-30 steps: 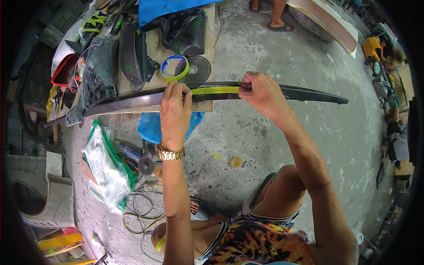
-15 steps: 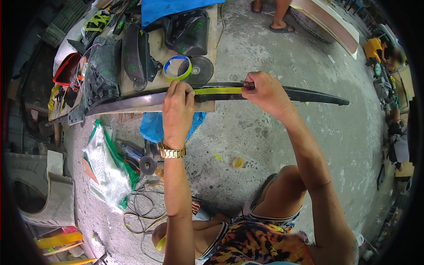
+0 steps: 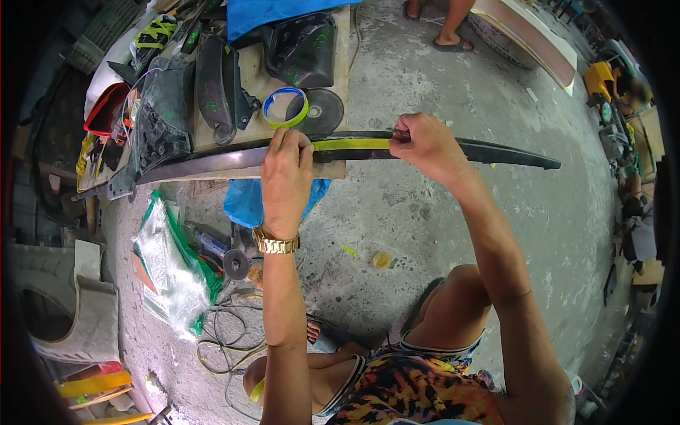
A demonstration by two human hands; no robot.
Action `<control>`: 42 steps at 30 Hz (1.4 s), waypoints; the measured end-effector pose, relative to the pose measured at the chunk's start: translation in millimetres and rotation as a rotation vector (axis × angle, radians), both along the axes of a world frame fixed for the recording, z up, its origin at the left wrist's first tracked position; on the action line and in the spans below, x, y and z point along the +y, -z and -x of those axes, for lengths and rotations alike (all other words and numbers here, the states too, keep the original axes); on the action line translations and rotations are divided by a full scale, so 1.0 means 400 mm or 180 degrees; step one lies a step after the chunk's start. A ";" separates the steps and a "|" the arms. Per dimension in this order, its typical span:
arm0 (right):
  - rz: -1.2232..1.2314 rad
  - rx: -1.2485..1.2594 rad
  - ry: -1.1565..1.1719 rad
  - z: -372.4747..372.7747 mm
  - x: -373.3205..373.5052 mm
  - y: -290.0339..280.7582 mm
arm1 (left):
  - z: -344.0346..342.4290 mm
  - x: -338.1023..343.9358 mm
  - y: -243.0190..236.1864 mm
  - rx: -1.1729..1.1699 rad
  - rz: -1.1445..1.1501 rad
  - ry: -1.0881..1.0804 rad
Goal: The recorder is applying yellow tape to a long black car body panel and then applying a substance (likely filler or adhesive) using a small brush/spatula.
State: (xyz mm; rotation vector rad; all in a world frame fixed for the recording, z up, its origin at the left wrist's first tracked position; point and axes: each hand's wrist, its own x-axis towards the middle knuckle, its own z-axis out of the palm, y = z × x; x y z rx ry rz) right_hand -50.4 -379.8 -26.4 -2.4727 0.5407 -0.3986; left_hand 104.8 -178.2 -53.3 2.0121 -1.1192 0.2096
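Note:
A long, narrow black trim strip [image 3: 489, 151] lies across the bench edge, its right end reaching out past the bench. Along it runs a stretch of yellow-green tape [image 3: 350, 144] between my two hands. My left hand [image 3: 286, 180], with a gold watch [image 3: 276, 243] on its wrist, is closed in a pinch at the tape's left end. My right hand [image 3: 432, 145] is closed at the tape's other end; its fingertips partly hide what they grip. Just beyond the strip lie a tape roll [image 3: 303, 113] with blue inside and a dark disc [image 3: 326, 112].
Black plastic parts [image 3: 301, 53] and a blue sheet [image 3: 283, 15] cover the bench. Below it on the floor are a blue bag [image 3: 244, 205], a clear-and-green plastic bag [image 3: 173, 265], a disc tool [image 3: 236, 264] and a coiled cord [image 3: 227, 347]. Another person's foot [image 3: 452, 44] shows at the far side.

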 end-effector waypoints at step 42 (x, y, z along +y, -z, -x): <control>-0.0052 0.0001 0.0042 -0.001 0.011 -0.006 | 0.005 0.001 -0.031 0.0044 -0.0219 0.0046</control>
